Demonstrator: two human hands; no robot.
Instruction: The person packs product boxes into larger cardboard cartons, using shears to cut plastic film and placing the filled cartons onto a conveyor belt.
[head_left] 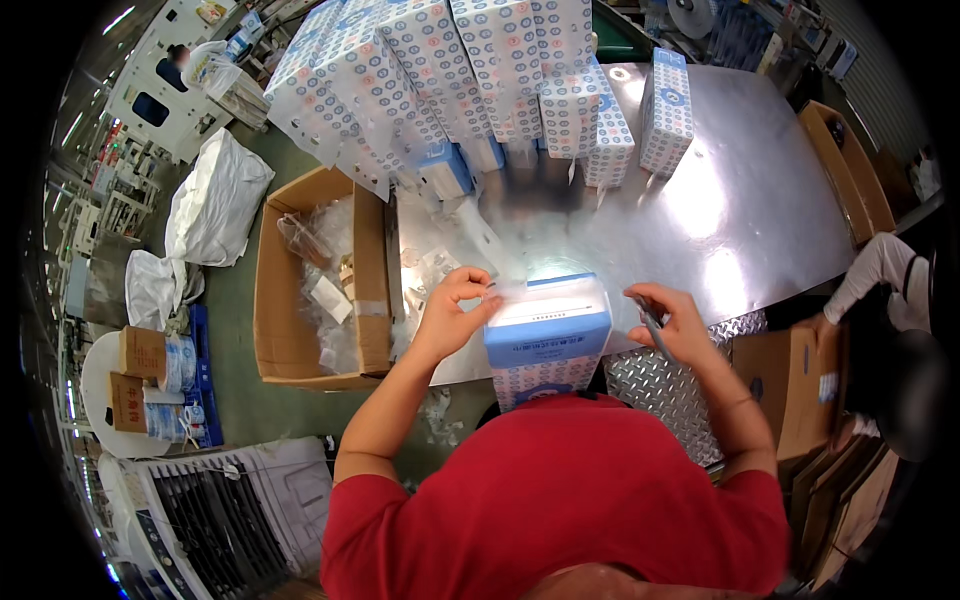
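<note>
A blue-and-white printed pack stands close against my red shirt at the table's near edge, its white top facing up. My left hand is at the pack's upper left corner, thumb and forefinger pinched together. Hazy clear film shows beside those fingertips; what they pinch is too small to make out. To the right of the pack, apart from it, my right hand is closed round a slim grey tool, whose kind I cannot tell.
Stacked printed packs fill the far left of the metal table; one pack stands alone. A carton of plastic scraps sits at the left. On the right, another person's hand touches a cardboard box.
</note>
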